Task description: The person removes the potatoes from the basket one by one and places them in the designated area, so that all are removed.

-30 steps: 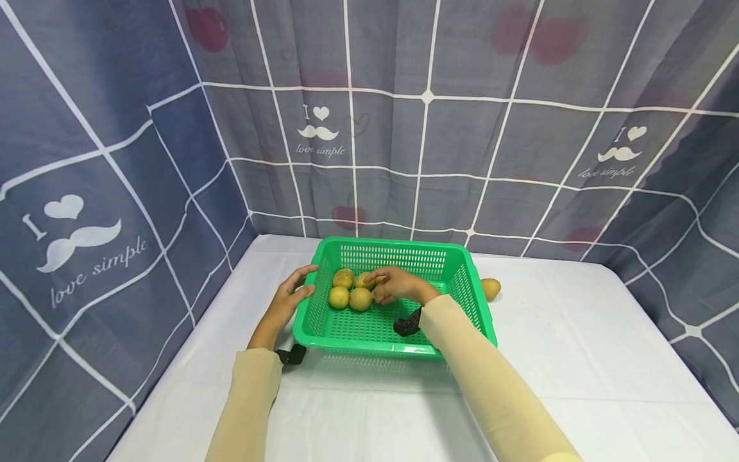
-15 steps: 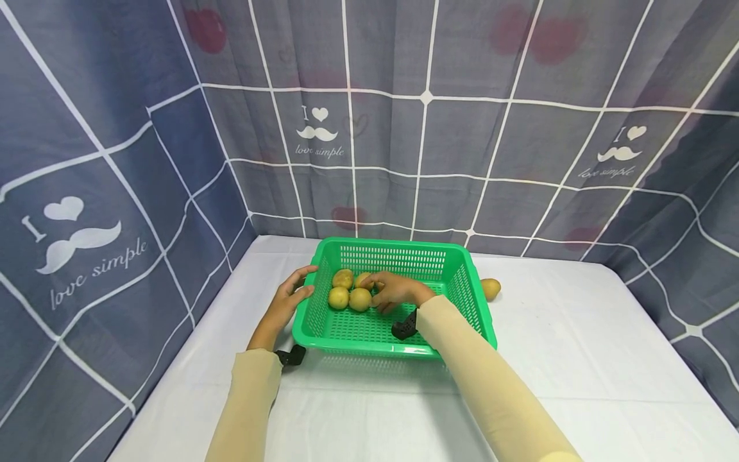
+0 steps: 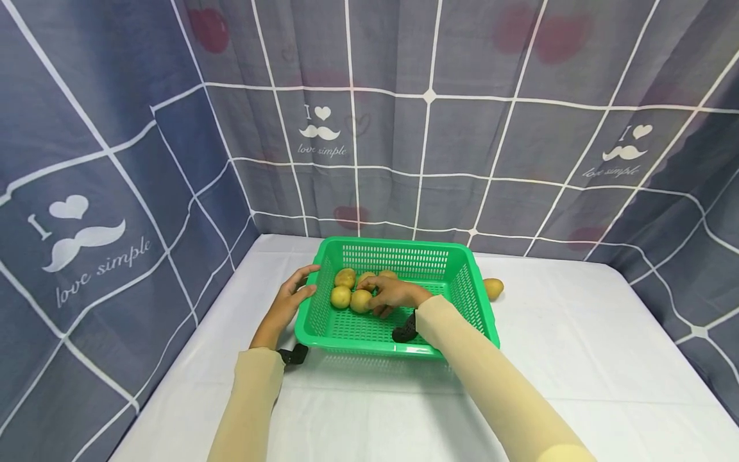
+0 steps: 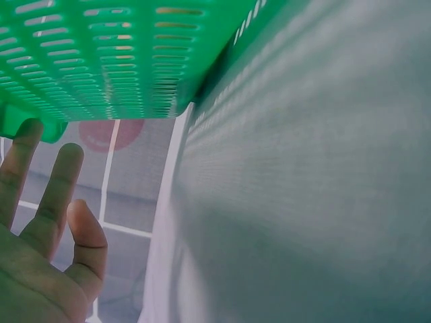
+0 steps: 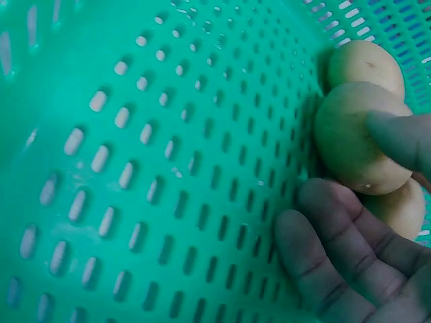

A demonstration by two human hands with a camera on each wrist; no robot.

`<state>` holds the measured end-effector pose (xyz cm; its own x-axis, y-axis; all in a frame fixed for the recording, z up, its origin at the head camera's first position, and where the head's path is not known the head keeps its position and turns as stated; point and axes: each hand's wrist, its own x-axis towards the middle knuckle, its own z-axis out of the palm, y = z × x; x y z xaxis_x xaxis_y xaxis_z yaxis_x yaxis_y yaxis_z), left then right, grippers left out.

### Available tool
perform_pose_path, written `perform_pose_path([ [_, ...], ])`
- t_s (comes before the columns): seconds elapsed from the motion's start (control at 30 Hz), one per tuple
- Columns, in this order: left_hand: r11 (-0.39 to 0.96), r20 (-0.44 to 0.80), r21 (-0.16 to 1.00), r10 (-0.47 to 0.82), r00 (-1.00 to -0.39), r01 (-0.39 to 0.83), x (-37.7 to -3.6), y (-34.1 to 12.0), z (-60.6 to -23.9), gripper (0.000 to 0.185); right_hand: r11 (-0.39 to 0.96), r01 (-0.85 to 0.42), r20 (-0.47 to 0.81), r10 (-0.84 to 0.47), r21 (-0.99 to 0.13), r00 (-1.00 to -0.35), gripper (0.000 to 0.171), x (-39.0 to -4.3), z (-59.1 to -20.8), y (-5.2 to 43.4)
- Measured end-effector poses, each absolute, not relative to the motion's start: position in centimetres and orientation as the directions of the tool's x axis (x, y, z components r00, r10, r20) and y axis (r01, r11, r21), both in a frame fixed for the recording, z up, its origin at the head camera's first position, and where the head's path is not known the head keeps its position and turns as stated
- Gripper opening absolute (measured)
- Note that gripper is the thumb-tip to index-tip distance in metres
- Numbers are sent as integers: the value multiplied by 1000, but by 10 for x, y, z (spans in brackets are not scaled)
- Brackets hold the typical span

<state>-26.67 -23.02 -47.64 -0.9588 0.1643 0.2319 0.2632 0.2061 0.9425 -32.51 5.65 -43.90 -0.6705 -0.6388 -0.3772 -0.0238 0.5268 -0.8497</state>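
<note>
A green plastic basket (image 3: pixel 398 350) with slotted walls stands on the white-covered table. Several potatoes (image 3: pixel 345 278) cluster at its left end. My right hand (image 3: pixel 398 292) reaches inside and pinches a round potato (image 3: pixel 361 301) at the cluster's front. In the right wrist view the thumb lies on that potato (image 5: pixel 350 134), the fingertips close by its lower edge. Another potato (image 3: pixel 388 274) shows just behind the hand. My left hand (image 3: pixel 288 296) touches the basket's left rim from outside; in the left wrist view its fingers (image 4: pixel 54 188) are fairly straight beside the slotted wall (image 4: pixel 101 67).
One potato (image 3: pixel 493 289) lies on the table against the basket's right outer side. Grey curtain (image 3: pixel 392 141) with white grid lines hangs behind, and more curtain closes off the left and right. Black wrist devices (image 3: pixel 294 354) sit on both wrists.
My right hand has moved slightly down and forward off the potato at the back, which now shows, to the front one. My left hand stays at the rim.
</note>
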Motion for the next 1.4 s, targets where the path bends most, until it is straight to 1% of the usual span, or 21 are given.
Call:
perform_pose_path([
  [0.2,200,218,948,159,-963,247,-267,-231,-477,51,531,-31,-383,-650,-847,-657,58,-327,-442,55],
  [0.43,200,226,946,160,-961,256,-268,-230,-477,51,526,-48,-370,-656,-849,-658,55,-325,-440,56],
  [0.57,202,229,944,163,-960,260,-268,-230,-476,50,507,-34,-363,-659,-861,-658,53,-325,-439,58],
  [0.73,203,221,946,168,-961,253,-268,-231,-477,50,442,35,-359,-677,-896,-642,51,-328,-439,60],
  [0.97,205,220,945,177,-959,255,-267,-231,-477,50,294,91,-286,-735,-952,-615,50,-333,-441,63],
  [1.1,205,221,945,177,-959,256,-267,-231,-477,50,248,132,-276,-750,-960,-602,51,-334,-438,65],
  [1.27,204,230,943,178,-957,264,-267,-231,-476,50,236,166,-288,-738,-957,-611,54,-334,-434,67],
  [1.4,204,233,942,172,-957,266,-268,-231,-477,50,217,160,-268,-726,-963,-634,52,-335,-432,67],
])
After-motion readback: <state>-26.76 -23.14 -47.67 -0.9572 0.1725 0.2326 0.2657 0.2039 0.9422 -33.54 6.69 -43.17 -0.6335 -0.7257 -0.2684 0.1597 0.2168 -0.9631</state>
